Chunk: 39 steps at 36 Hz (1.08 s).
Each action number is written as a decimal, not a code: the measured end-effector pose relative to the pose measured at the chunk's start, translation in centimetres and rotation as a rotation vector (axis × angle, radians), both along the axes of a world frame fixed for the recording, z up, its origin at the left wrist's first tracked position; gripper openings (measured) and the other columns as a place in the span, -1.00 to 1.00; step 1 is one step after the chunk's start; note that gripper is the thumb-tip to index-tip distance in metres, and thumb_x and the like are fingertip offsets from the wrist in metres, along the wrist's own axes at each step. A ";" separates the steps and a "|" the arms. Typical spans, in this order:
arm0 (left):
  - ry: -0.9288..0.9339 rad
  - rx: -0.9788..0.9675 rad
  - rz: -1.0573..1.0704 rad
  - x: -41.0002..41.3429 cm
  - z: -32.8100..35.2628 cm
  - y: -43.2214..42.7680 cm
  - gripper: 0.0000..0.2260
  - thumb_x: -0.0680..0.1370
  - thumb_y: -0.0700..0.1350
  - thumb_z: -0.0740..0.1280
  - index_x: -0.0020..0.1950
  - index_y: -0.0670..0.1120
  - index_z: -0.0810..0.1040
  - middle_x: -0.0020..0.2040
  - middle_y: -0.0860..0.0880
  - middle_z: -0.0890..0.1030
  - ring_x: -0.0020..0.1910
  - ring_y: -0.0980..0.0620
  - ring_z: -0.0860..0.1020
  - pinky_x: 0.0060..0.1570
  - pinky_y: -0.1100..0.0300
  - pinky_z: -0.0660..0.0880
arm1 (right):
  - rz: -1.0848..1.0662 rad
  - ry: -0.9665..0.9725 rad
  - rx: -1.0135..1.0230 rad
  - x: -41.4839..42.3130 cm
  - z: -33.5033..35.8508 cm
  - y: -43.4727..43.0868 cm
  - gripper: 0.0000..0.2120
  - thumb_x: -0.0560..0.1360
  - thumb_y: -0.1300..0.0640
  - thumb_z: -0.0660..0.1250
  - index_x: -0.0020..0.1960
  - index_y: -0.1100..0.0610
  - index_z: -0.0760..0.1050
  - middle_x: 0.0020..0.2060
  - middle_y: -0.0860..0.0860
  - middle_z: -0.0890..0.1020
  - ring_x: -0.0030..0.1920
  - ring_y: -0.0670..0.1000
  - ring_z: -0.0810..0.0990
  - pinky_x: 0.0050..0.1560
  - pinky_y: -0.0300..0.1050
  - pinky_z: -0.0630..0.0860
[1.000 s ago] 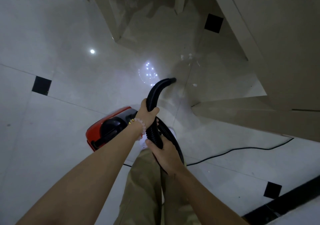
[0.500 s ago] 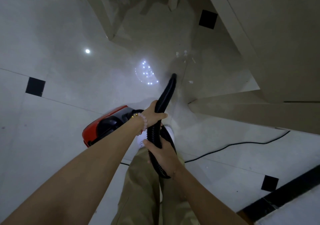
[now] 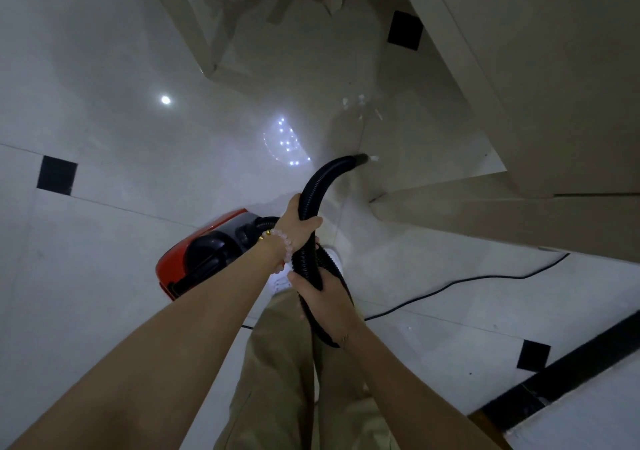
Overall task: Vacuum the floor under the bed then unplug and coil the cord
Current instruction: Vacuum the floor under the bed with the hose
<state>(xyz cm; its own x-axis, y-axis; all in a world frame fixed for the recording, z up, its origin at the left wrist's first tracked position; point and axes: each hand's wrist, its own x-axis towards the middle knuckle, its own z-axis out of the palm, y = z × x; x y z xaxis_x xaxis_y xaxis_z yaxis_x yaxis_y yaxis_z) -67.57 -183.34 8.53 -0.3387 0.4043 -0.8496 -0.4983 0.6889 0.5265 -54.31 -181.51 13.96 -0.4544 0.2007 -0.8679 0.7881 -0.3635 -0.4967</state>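
- As I steer from afar, the hose (image 3: 313, 193) has swung from straight ahead into a rightward bend. Its tip is now at a white scrap (image 3: 374, 158) on the floor (image 3: 104, 293), beside the bed (image 3: 519, 120) corner.
- Left grip (image 3: 299, 222): curled round the hose, upper hold.
- Right grip (image 3: 323, 306): wrapped round the hose lower down.
- Vacuum cleaner (image 3: 187, 259): red, on the floor to my left.
- Cord (image 3: 467, 279): trailing uncoiled across the floor.
- Further scraps (image 3: 360, 99) ahead: I judge vacuuming unfinished.
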 end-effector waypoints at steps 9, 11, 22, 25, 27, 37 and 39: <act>-0.083 0.021 -0.106 -0.4 0.4 0.7 -0.71 0.56 -0.23 0.22 0.21 0.00 0.24 -0.17 -0.13 0.44 -0.32 0.00 0.48 -0.24 0.14 0.51 | -0.026 0.008 0.001 0.0 0.2 -0.2 -0.59 0.56 0.06 0.28 0.19 0.41 0.44 0.10 0.39 0.54 0.08 0.31 0.52 -0.34 -0.50 0.43; -0.103 0.011 -0.176 -0.6 0.4 1.1 -0.69 0.55 -0.23 0.22 0.22 0.02 0.22 -0.16 -0.13 0.44 -0.30 -0.01 0.49 -0.22 0.13 0.52 | -0.030 0.009 -0.005 0.0 0.4 -0.3 -0.60 0.57 0.07 0.27 0.19 0.42 0.45 0.09 0.40 0.53 0.09 0.31 0.51 -0.35 -0.50 0.42; -0.055 -0.008 -0.266 -1.0 0.3 2.1 -0.71 0.55 -0.24 0.21 0.23 -0.05 0.26 -0.18 -0.10 0.42 -0.26 -0.03 0.46 -0.19 0.15 0.46 | -0.031 -0.001 0.000 -1.0 1.1 0.0 -0.57 0.57 0.06 0.25 0.22 0.43 0.40 0.07 0.42 0.53 -0.18 0.24 0.53 -0.33 -0.32 0.50; -0.045 0.007 -0.162 -0.8 0.2 1.7 -0.76 0.55 -0.26 0.20 0.17 -0.07 0.28 -0.22 -0.10 0.41 -0.34 0.00 0.45 -0.27 0.17 0.47 | -0.020 0.009 0.017 -0.9 0.8 0.2 -0.58 0.57 0.07 0.26 0.20 0.43 0.42 0.09 0.41 0.53 0.05 0.32 0.51 -0.13 -0.22 0.50; -0.024 0.015 -0.102 -0.6 0.1 1.2 -0.77 0.56 -0.25 0.20 0.18 -0.06 0.29 -0.21 -0.10 0.43 -0.35 0.01 0.46 -0.29 0.20 0.47 | -0.003 0.016 0.031 -0.7 0.5 0.2 -0.58 0.57 0.05 0.26 0.17 0.43 0.44 0.07 0.39 0.55 0.03 0.28 0.53 -0.27 -0.37 0.50; 0.103 0.022 0.107 -0.1 -0.4 -0.4 -0.67 0.57 -0.24 0.21 0.30 -0.05 0.28 -0.23 -0.08 0.44 -0.36 0.04 0.47 -0.37 0.28 0.47 | 0.026 0.015 0.049 -0.7 -0.4 -0.2 -0.58 0.54 0.00 0.30 0.18 0.35 0.48 0.07 0.32 0.59 0.02 0.17 0.55 -0.28 -0.53 0.42; 0.106 0.029 0.143 -0.3 -0.4 -0.2 -0.67 0.57 -0.24 0.21 0.32 -0.08 0.28 -0.21 -0.09 0.44 -0.36 0.03 0.47 -0.39 0.28 0.48 | 0.023 0.011 0.074 -1.1 -0.6 0.0 -0.60 0.53 -0.05 0.31 0.14 0.29 0.53 0.03 0.27 0.62 0.00 0.14 0.58 -0.14 -0.40 0.50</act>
<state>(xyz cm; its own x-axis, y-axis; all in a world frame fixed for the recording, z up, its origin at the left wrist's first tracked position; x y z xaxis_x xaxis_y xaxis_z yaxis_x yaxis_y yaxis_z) -67.84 -183.53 8.10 -0.4813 0.3693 -0.7950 -0.5310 0.5988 0.5996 -55.41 -181.50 13.32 -0.4690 0.2540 -0.8459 0.7902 -0.3071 -0.5303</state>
